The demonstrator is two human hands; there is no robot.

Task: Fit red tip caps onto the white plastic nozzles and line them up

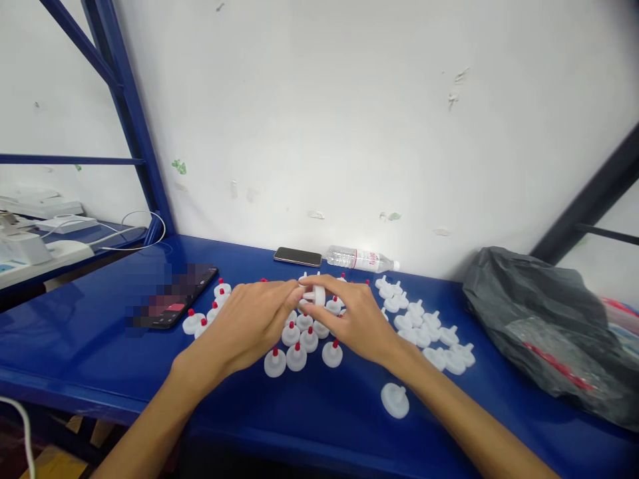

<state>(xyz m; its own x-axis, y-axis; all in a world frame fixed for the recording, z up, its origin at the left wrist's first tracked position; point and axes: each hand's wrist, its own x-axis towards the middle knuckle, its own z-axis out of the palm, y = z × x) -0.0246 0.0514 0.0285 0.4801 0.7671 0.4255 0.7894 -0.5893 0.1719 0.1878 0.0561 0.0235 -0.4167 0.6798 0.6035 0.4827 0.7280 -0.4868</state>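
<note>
My right hand (357, 319) pinches a white round cap (319, 296) between thumb and fingers, its nozzle pointing left. My left hand (259, 316) meets it at the nozzle, fingers pressed together; whatever its fingertips grip is too small to make out. Below and around both hands stand several white caps with red tips (296, 357) on the blue table. To the right lie several white caps without red tips (424, 332), and a single one (395, 400) lies apart, nearer the front edge.
A lit phone (182, 296) is at the left, a dark phone (298, 257) and a clear bottle (362, 259) along the wall. At the right sits a black plastic bag (529, 326) with a clear bag of red pieces (559, 366). Blue metal posts (137, 126) rise at left.
</note>
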